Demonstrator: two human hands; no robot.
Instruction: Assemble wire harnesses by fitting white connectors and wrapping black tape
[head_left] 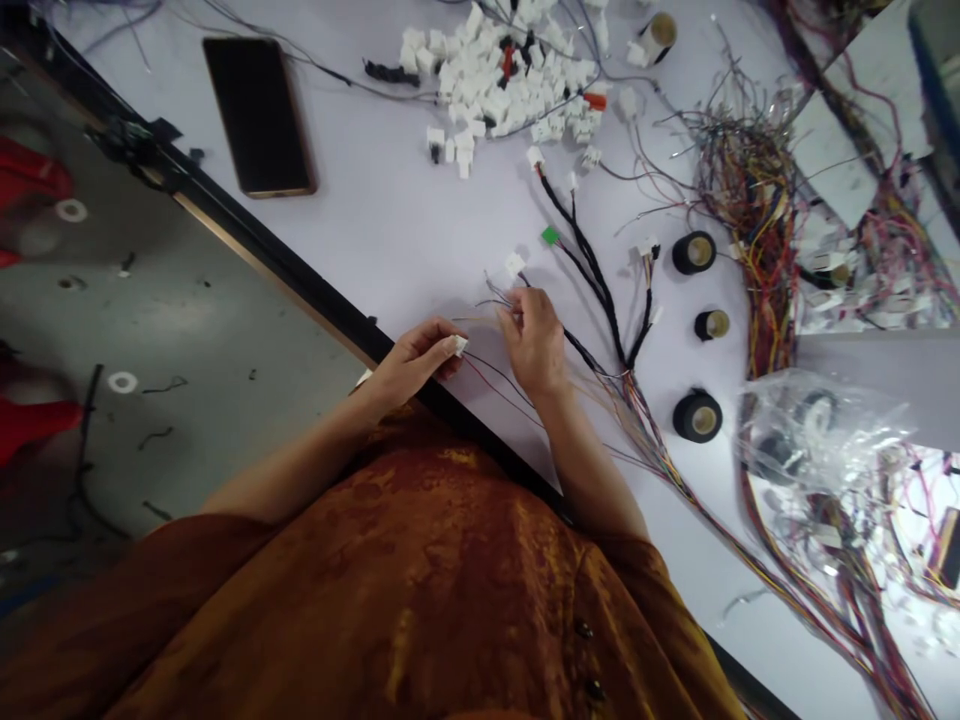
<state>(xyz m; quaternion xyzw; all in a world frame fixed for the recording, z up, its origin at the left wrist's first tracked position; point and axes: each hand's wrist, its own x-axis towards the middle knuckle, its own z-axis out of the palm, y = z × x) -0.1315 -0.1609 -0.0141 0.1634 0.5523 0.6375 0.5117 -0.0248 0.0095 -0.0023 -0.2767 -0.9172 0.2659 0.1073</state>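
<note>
The person's orange-brown patterned top (420, 570) fills the bottom of the view. The left hand (416, 362) lies across the black front edge (300, 290) of a pale lilac worktable (390, 230), pinching a small white plastic connector (459, 346) tightly between thumb and fingertips, with thin red and black wires (495, 385) trailing from it. The right hand (534, 340) is closed on a few thin wires (495, 303), and a second white connector (514, 264) sits just beyond its fingertips.

Just past the hands, black-wrapped harness branches (592, 270) fan out toward the far side of the table, ending in white connectors and one green connector (550, 235). Three rolls of black tape (697, 416) stand to the right, and any print on their cores is too small to read. Further right lie tangled multicoloured wire bundles (750, 190) and a clear plastic bag (817, 430). Near the far edge are a heap of white connectors (495, 70) and a black smartphone (259, 115).
</note>
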